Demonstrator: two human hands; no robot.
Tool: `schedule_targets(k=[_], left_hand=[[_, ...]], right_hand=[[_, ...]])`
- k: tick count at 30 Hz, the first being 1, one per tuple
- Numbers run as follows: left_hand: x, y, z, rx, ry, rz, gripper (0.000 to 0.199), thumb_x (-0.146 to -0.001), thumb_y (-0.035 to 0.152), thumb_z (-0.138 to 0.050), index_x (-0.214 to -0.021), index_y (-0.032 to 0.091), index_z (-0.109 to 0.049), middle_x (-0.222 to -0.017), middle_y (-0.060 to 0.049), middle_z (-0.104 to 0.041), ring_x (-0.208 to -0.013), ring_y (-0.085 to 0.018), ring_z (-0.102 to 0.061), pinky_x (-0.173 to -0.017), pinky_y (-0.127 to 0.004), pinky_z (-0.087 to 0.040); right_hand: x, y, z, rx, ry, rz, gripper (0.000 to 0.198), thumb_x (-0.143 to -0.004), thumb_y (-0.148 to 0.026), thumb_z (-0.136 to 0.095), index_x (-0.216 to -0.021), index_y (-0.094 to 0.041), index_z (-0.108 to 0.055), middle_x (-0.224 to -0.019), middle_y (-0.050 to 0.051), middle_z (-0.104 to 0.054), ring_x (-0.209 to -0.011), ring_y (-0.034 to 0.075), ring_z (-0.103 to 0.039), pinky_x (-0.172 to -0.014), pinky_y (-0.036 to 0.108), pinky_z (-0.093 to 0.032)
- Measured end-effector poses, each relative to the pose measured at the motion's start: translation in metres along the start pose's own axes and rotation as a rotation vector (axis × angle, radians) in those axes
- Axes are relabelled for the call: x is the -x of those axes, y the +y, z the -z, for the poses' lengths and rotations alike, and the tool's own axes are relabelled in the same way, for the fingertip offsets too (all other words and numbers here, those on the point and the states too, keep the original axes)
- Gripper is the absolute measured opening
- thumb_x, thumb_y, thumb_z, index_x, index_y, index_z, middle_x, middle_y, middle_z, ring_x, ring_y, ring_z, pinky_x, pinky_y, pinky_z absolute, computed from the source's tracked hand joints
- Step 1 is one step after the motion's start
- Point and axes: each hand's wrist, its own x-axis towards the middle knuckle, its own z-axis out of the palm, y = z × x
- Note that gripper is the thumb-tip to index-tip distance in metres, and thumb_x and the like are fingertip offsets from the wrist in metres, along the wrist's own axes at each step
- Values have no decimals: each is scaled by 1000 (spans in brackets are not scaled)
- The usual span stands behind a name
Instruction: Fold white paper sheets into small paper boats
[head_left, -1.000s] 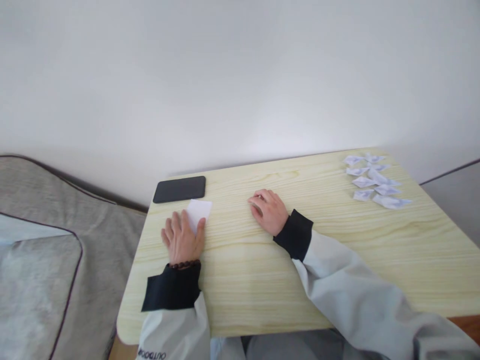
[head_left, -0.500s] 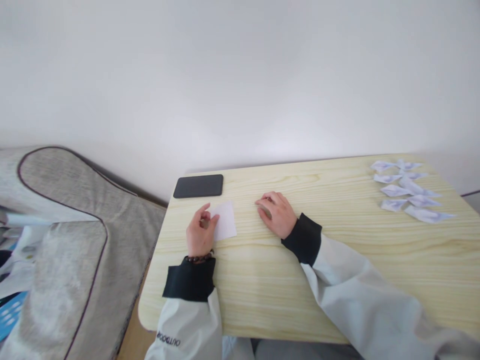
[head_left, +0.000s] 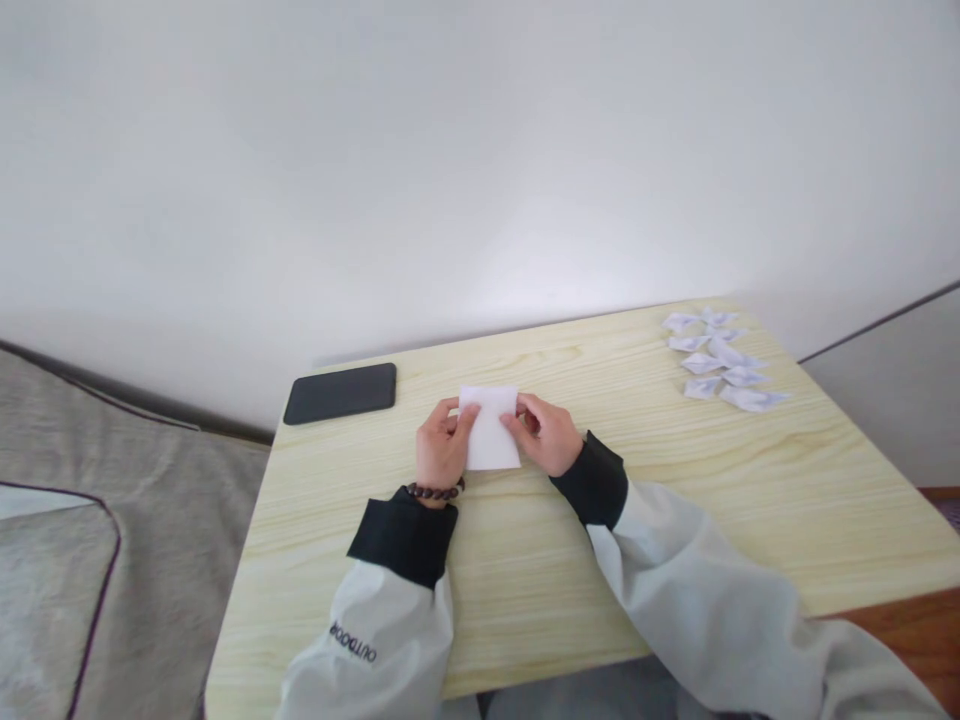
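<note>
A small white sheet of paper [head_left: 492, 436] is held between my two hands over the middle of the table. My left hand [head_left: 444, 440] pinches its left edge, thumb on the near face and fingers behind. At the opposite edge my right hand [head_left: 546, 432] grips the sheet the same way, with its thumb on top. The paper looks flat, and its far edge points toward the wall. A dark beaded bracelet [head_left: 435, 492] circles my left wrist.
A black phone [head_left: 340, 394] lies at the table's back left. Several folded white paper pieces [head_left: 724, 356] are set in rows at the back right of the wooden table [head_left: 540, 590]. A grey sofa [head_left: 172, 530] stands on the left, and a white wall [head_left: 480, 180] rises behind.
The paper has left the tabletop near my left hand and is now held by both hands. My right hand has closed on its right edge. The camera view has shifted to the right.
</note>
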Motion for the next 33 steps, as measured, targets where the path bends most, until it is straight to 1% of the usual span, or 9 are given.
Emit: schedule_targets(k=[3,6,8,13,16,20,23,28,33], left_hand=[[-2,10,-17,142,-62,50,41,-68,51,-66,-88,16,-57,-53,2,-63,-41,-11,-53,-38,-18,-37],[-1,11,-19,310,-234,135,52,-64,45,-72,-101,16,-52,-64,-2,-69,-54,-15,-63,-49,-22,-49],[0,8,-16,388,-248,162,56,-65,43,-73,-107,17,-48,-65,-1,-69,-57,-15,-64,-54,-23,-51],[1,5,-13,395,-195,145,55,-66,42,-72,-107,18,-46,-62,2,-67,-50,-12,-60,-48,-19,-47],[2,9,-13,269,-194,134,64,-65,44,-72,-115,17,-44,-58,2,-66,-47,-13,-59,-44,-20,-46],[3,12,-10,126,-198,118,48,-66,46,-70,-97,15,-53,-44,7,-56,-35,-9,-49,-33,-16,-35],[1,10,-7,209,-237,129,49,-67,46,-69,-100,16,-52,-48,6,-59,-35,-10,-51,-33,-18,-40],[-4,6,-3,354,-307,218,53,-67,44,-70,-106,15,-48,-55,3,-63,-41,-13,-57,-41,-25,-51],[-2,12,-1,288,-372,213,51,-65,41,-73,-101,15,-49,-58,2,-66,-44,-14,-59,-42,-25,-51]], right_hand=[[-3,6,10,-127,29,-124,19,-83,-35,-52,-75,-17,-54,-55,-3,-52,-46,8,-44,-47,21,-35],[-4,13,15,-329,64,-235,21,-81,-39,-54,-83,-18,-54,-52,-5,-50,-42,7,-42,-42,20,-32],[-5,16,16,-451,35,-277,25,-82,-41,-54,-90,-18,-54,-50,-7,-48,-39,7,-41,-38,19,-32],[-5,16,16,-632,-43,-282,32,-78,-43,-59,-98,-18,-53,-55,-6,-53,-40,7,-44,-38,19,-36],[-6,16,18,-655,-120,-303,40,-74,-42,-63,-104,-17,-53,-57,-5,-56,-42,7,-46,-38,18,-36],[-7,14,20,-619,-140,-359,31,-73,-41,-63,-90,-16,-58,-50,-7,-52,-38,6,-44,-36,18,-34],[-7,12,21,-634,-140,-387,32,-72,-41,-63,-91,-15,-59,-47,-7,-52,-35,7,-43,-33,19,-34],[-8,11,20,-620,-72,-333,31,-73,-40,-63,-92,-15,-59,-49,-7,-53,-38,7,-46,-35,19,-35],[-7,11,21,-621,-79,-358,36,-73,-41,-63,-98,-16,-56,-50,-6,-55,-38,7,-46,-35,18,-36]])
